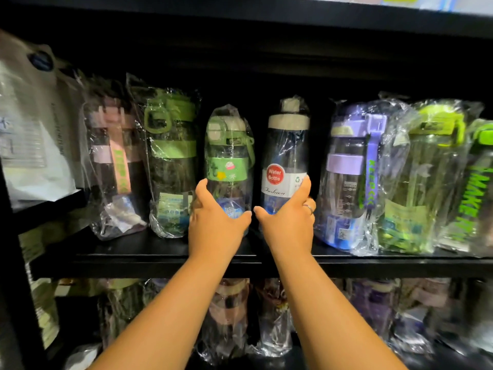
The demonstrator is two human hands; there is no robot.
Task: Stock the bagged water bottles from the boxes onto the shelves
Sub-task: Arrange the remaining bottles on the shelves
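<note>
Black shelf (pixel 160 259) spans the whole view, its front edge just under my wrists. The board above it (pixel 240 12) leaves dark open room over every lid. The tier below holds a blurred lower row of bagged bottles (pixel 373 303).

A big white packet (pixel 34 134) leans at the far left, on a side ledge. On the right, the lime bottle (pixel 426 169) in a crumpled bag presses against the purple bottle (pixel 346 169). The green-lettered bottle (pixel 477 196) is cut off by the frame edge. On the left, the pink bottle (pixel 114 161) and the tall green bottle (pixel 170 156) stand touching, bags overlapping.

There is a dark gap between the purple bottle and the clear bottle (pixel 286 145), my right fingers in it. The gap between the two middle bottles is narrow. A bare strip of shelf runs along the front.

My left hand (pixel 216 222) wraps the lower half of the small green bottle (pixel 229 156), fingers round its left side, thumb across the front. That bottle is upright in the middle of the shelf, bagged, with a green band bearing stickers and a pale flip lid.

My right hand (pixel 288 220) grips the clear bottle low, forefinger up its right side, thumb on the front. That one is upright and bagged, with a cream lid and a red "Water Bottle" sticker (pixel 274 174).

My thumb tips are nearly meeting. There is a ring (pixel 309 208) on my right hand.
</note>
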